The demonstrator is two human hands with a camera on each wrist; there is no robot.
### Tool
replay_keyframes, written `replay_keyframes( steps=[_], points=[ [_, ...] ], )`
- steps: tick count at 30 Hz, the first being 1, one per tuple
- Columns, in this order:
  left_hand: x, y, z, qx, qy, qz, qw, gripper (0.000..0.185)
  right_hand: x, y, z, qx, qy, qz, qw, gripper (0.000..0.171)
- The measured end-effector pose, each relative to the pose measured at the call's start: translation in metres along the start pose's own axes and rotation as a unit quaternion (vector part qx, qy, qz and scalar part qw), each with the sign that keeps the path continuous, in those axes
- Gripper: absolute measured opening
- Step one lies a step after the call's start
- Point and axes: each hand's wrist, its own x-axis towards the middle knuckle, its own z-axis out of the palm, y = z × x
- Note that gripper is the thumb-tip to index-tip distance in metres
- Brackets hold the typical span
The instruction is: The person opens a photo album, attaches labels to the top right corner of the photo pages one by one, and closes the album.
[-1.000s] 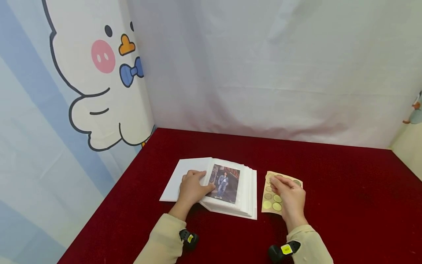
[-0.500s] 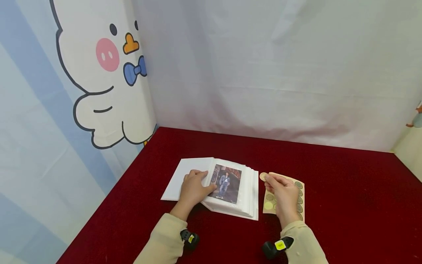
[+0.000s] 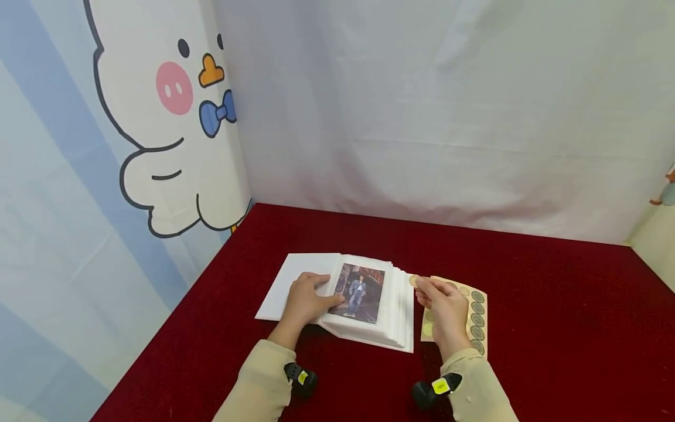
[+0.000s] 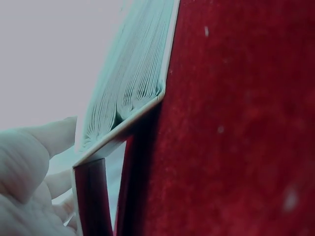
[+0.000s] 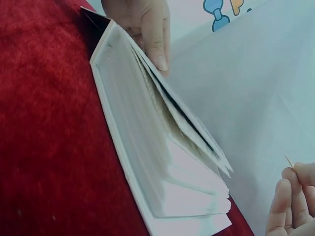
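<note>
A thick white photo album (image 3: 396,308) lies opened on the table, a photo (image 3: 361,293) of a standing person in its top page. My left hand (image 3: 304,300) rests across the album's fold, thumb stretched over the photo's left edge. Just off the album's right edge, my right hand (image 3: 445,313) pinches a round gold sticker (image 3: 413,281) between thumb and forefinger. In the right wrist view the sticker (image 5: 288,161) appears edge-on above the fingertips. Beneath the right hand lies a sticker sheet (image 3: 477,319) with round gold stickers, partly covered by that hand.
Dark red cloth (image 3: 554,316) covers the table. A pale curtain (image 3: 422,117) hangs behind it, and a cartoon-printed curtain (image 3: 142,176) runs along the left. The album's white cover (image 3: 279,284) spreads out left of the left hand.
My right hand has lifted the round sticker off the sheet and carried it left towards the album. The left hand has stayed on the album.
</note>
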Motion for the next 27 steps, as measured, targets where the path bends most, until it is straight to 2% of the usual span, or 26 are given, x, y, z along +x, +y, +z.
replay_keyframes(
  steps=[7, 13, 16, 27],
  points=[
    [0.002, -0.005, 0.001, -0.017, -0.001, -0.017, 0.9997, 0.059, 0.002, 0.002, 0.002, 0.017, -0.002, 0.013, 1.0, 0.011],
    [0.003, -0.004, 0.002, -0.018, 0.003, -0.026, 0.9995, 0.059, 0.003, 0.001, 0.006, -0.014, -0.007, 0.033, 0.999, 0.028],
    [0.003, -0.004, 0.002, -0.018, 0.007, -0.028, 0.9994, 0.059, 0.005, 0.001, 0.009, -0.018, -0.015, 0.038, 0.999, 0.03],
    [0.002, 0.0, 0.001, -0.026, 0.011, -0.034, 0.999, 0.06, 0.011, 0.007, 0.02, 0.02, -0.016, 0.052, 0.998, 0.007]
  ],
)
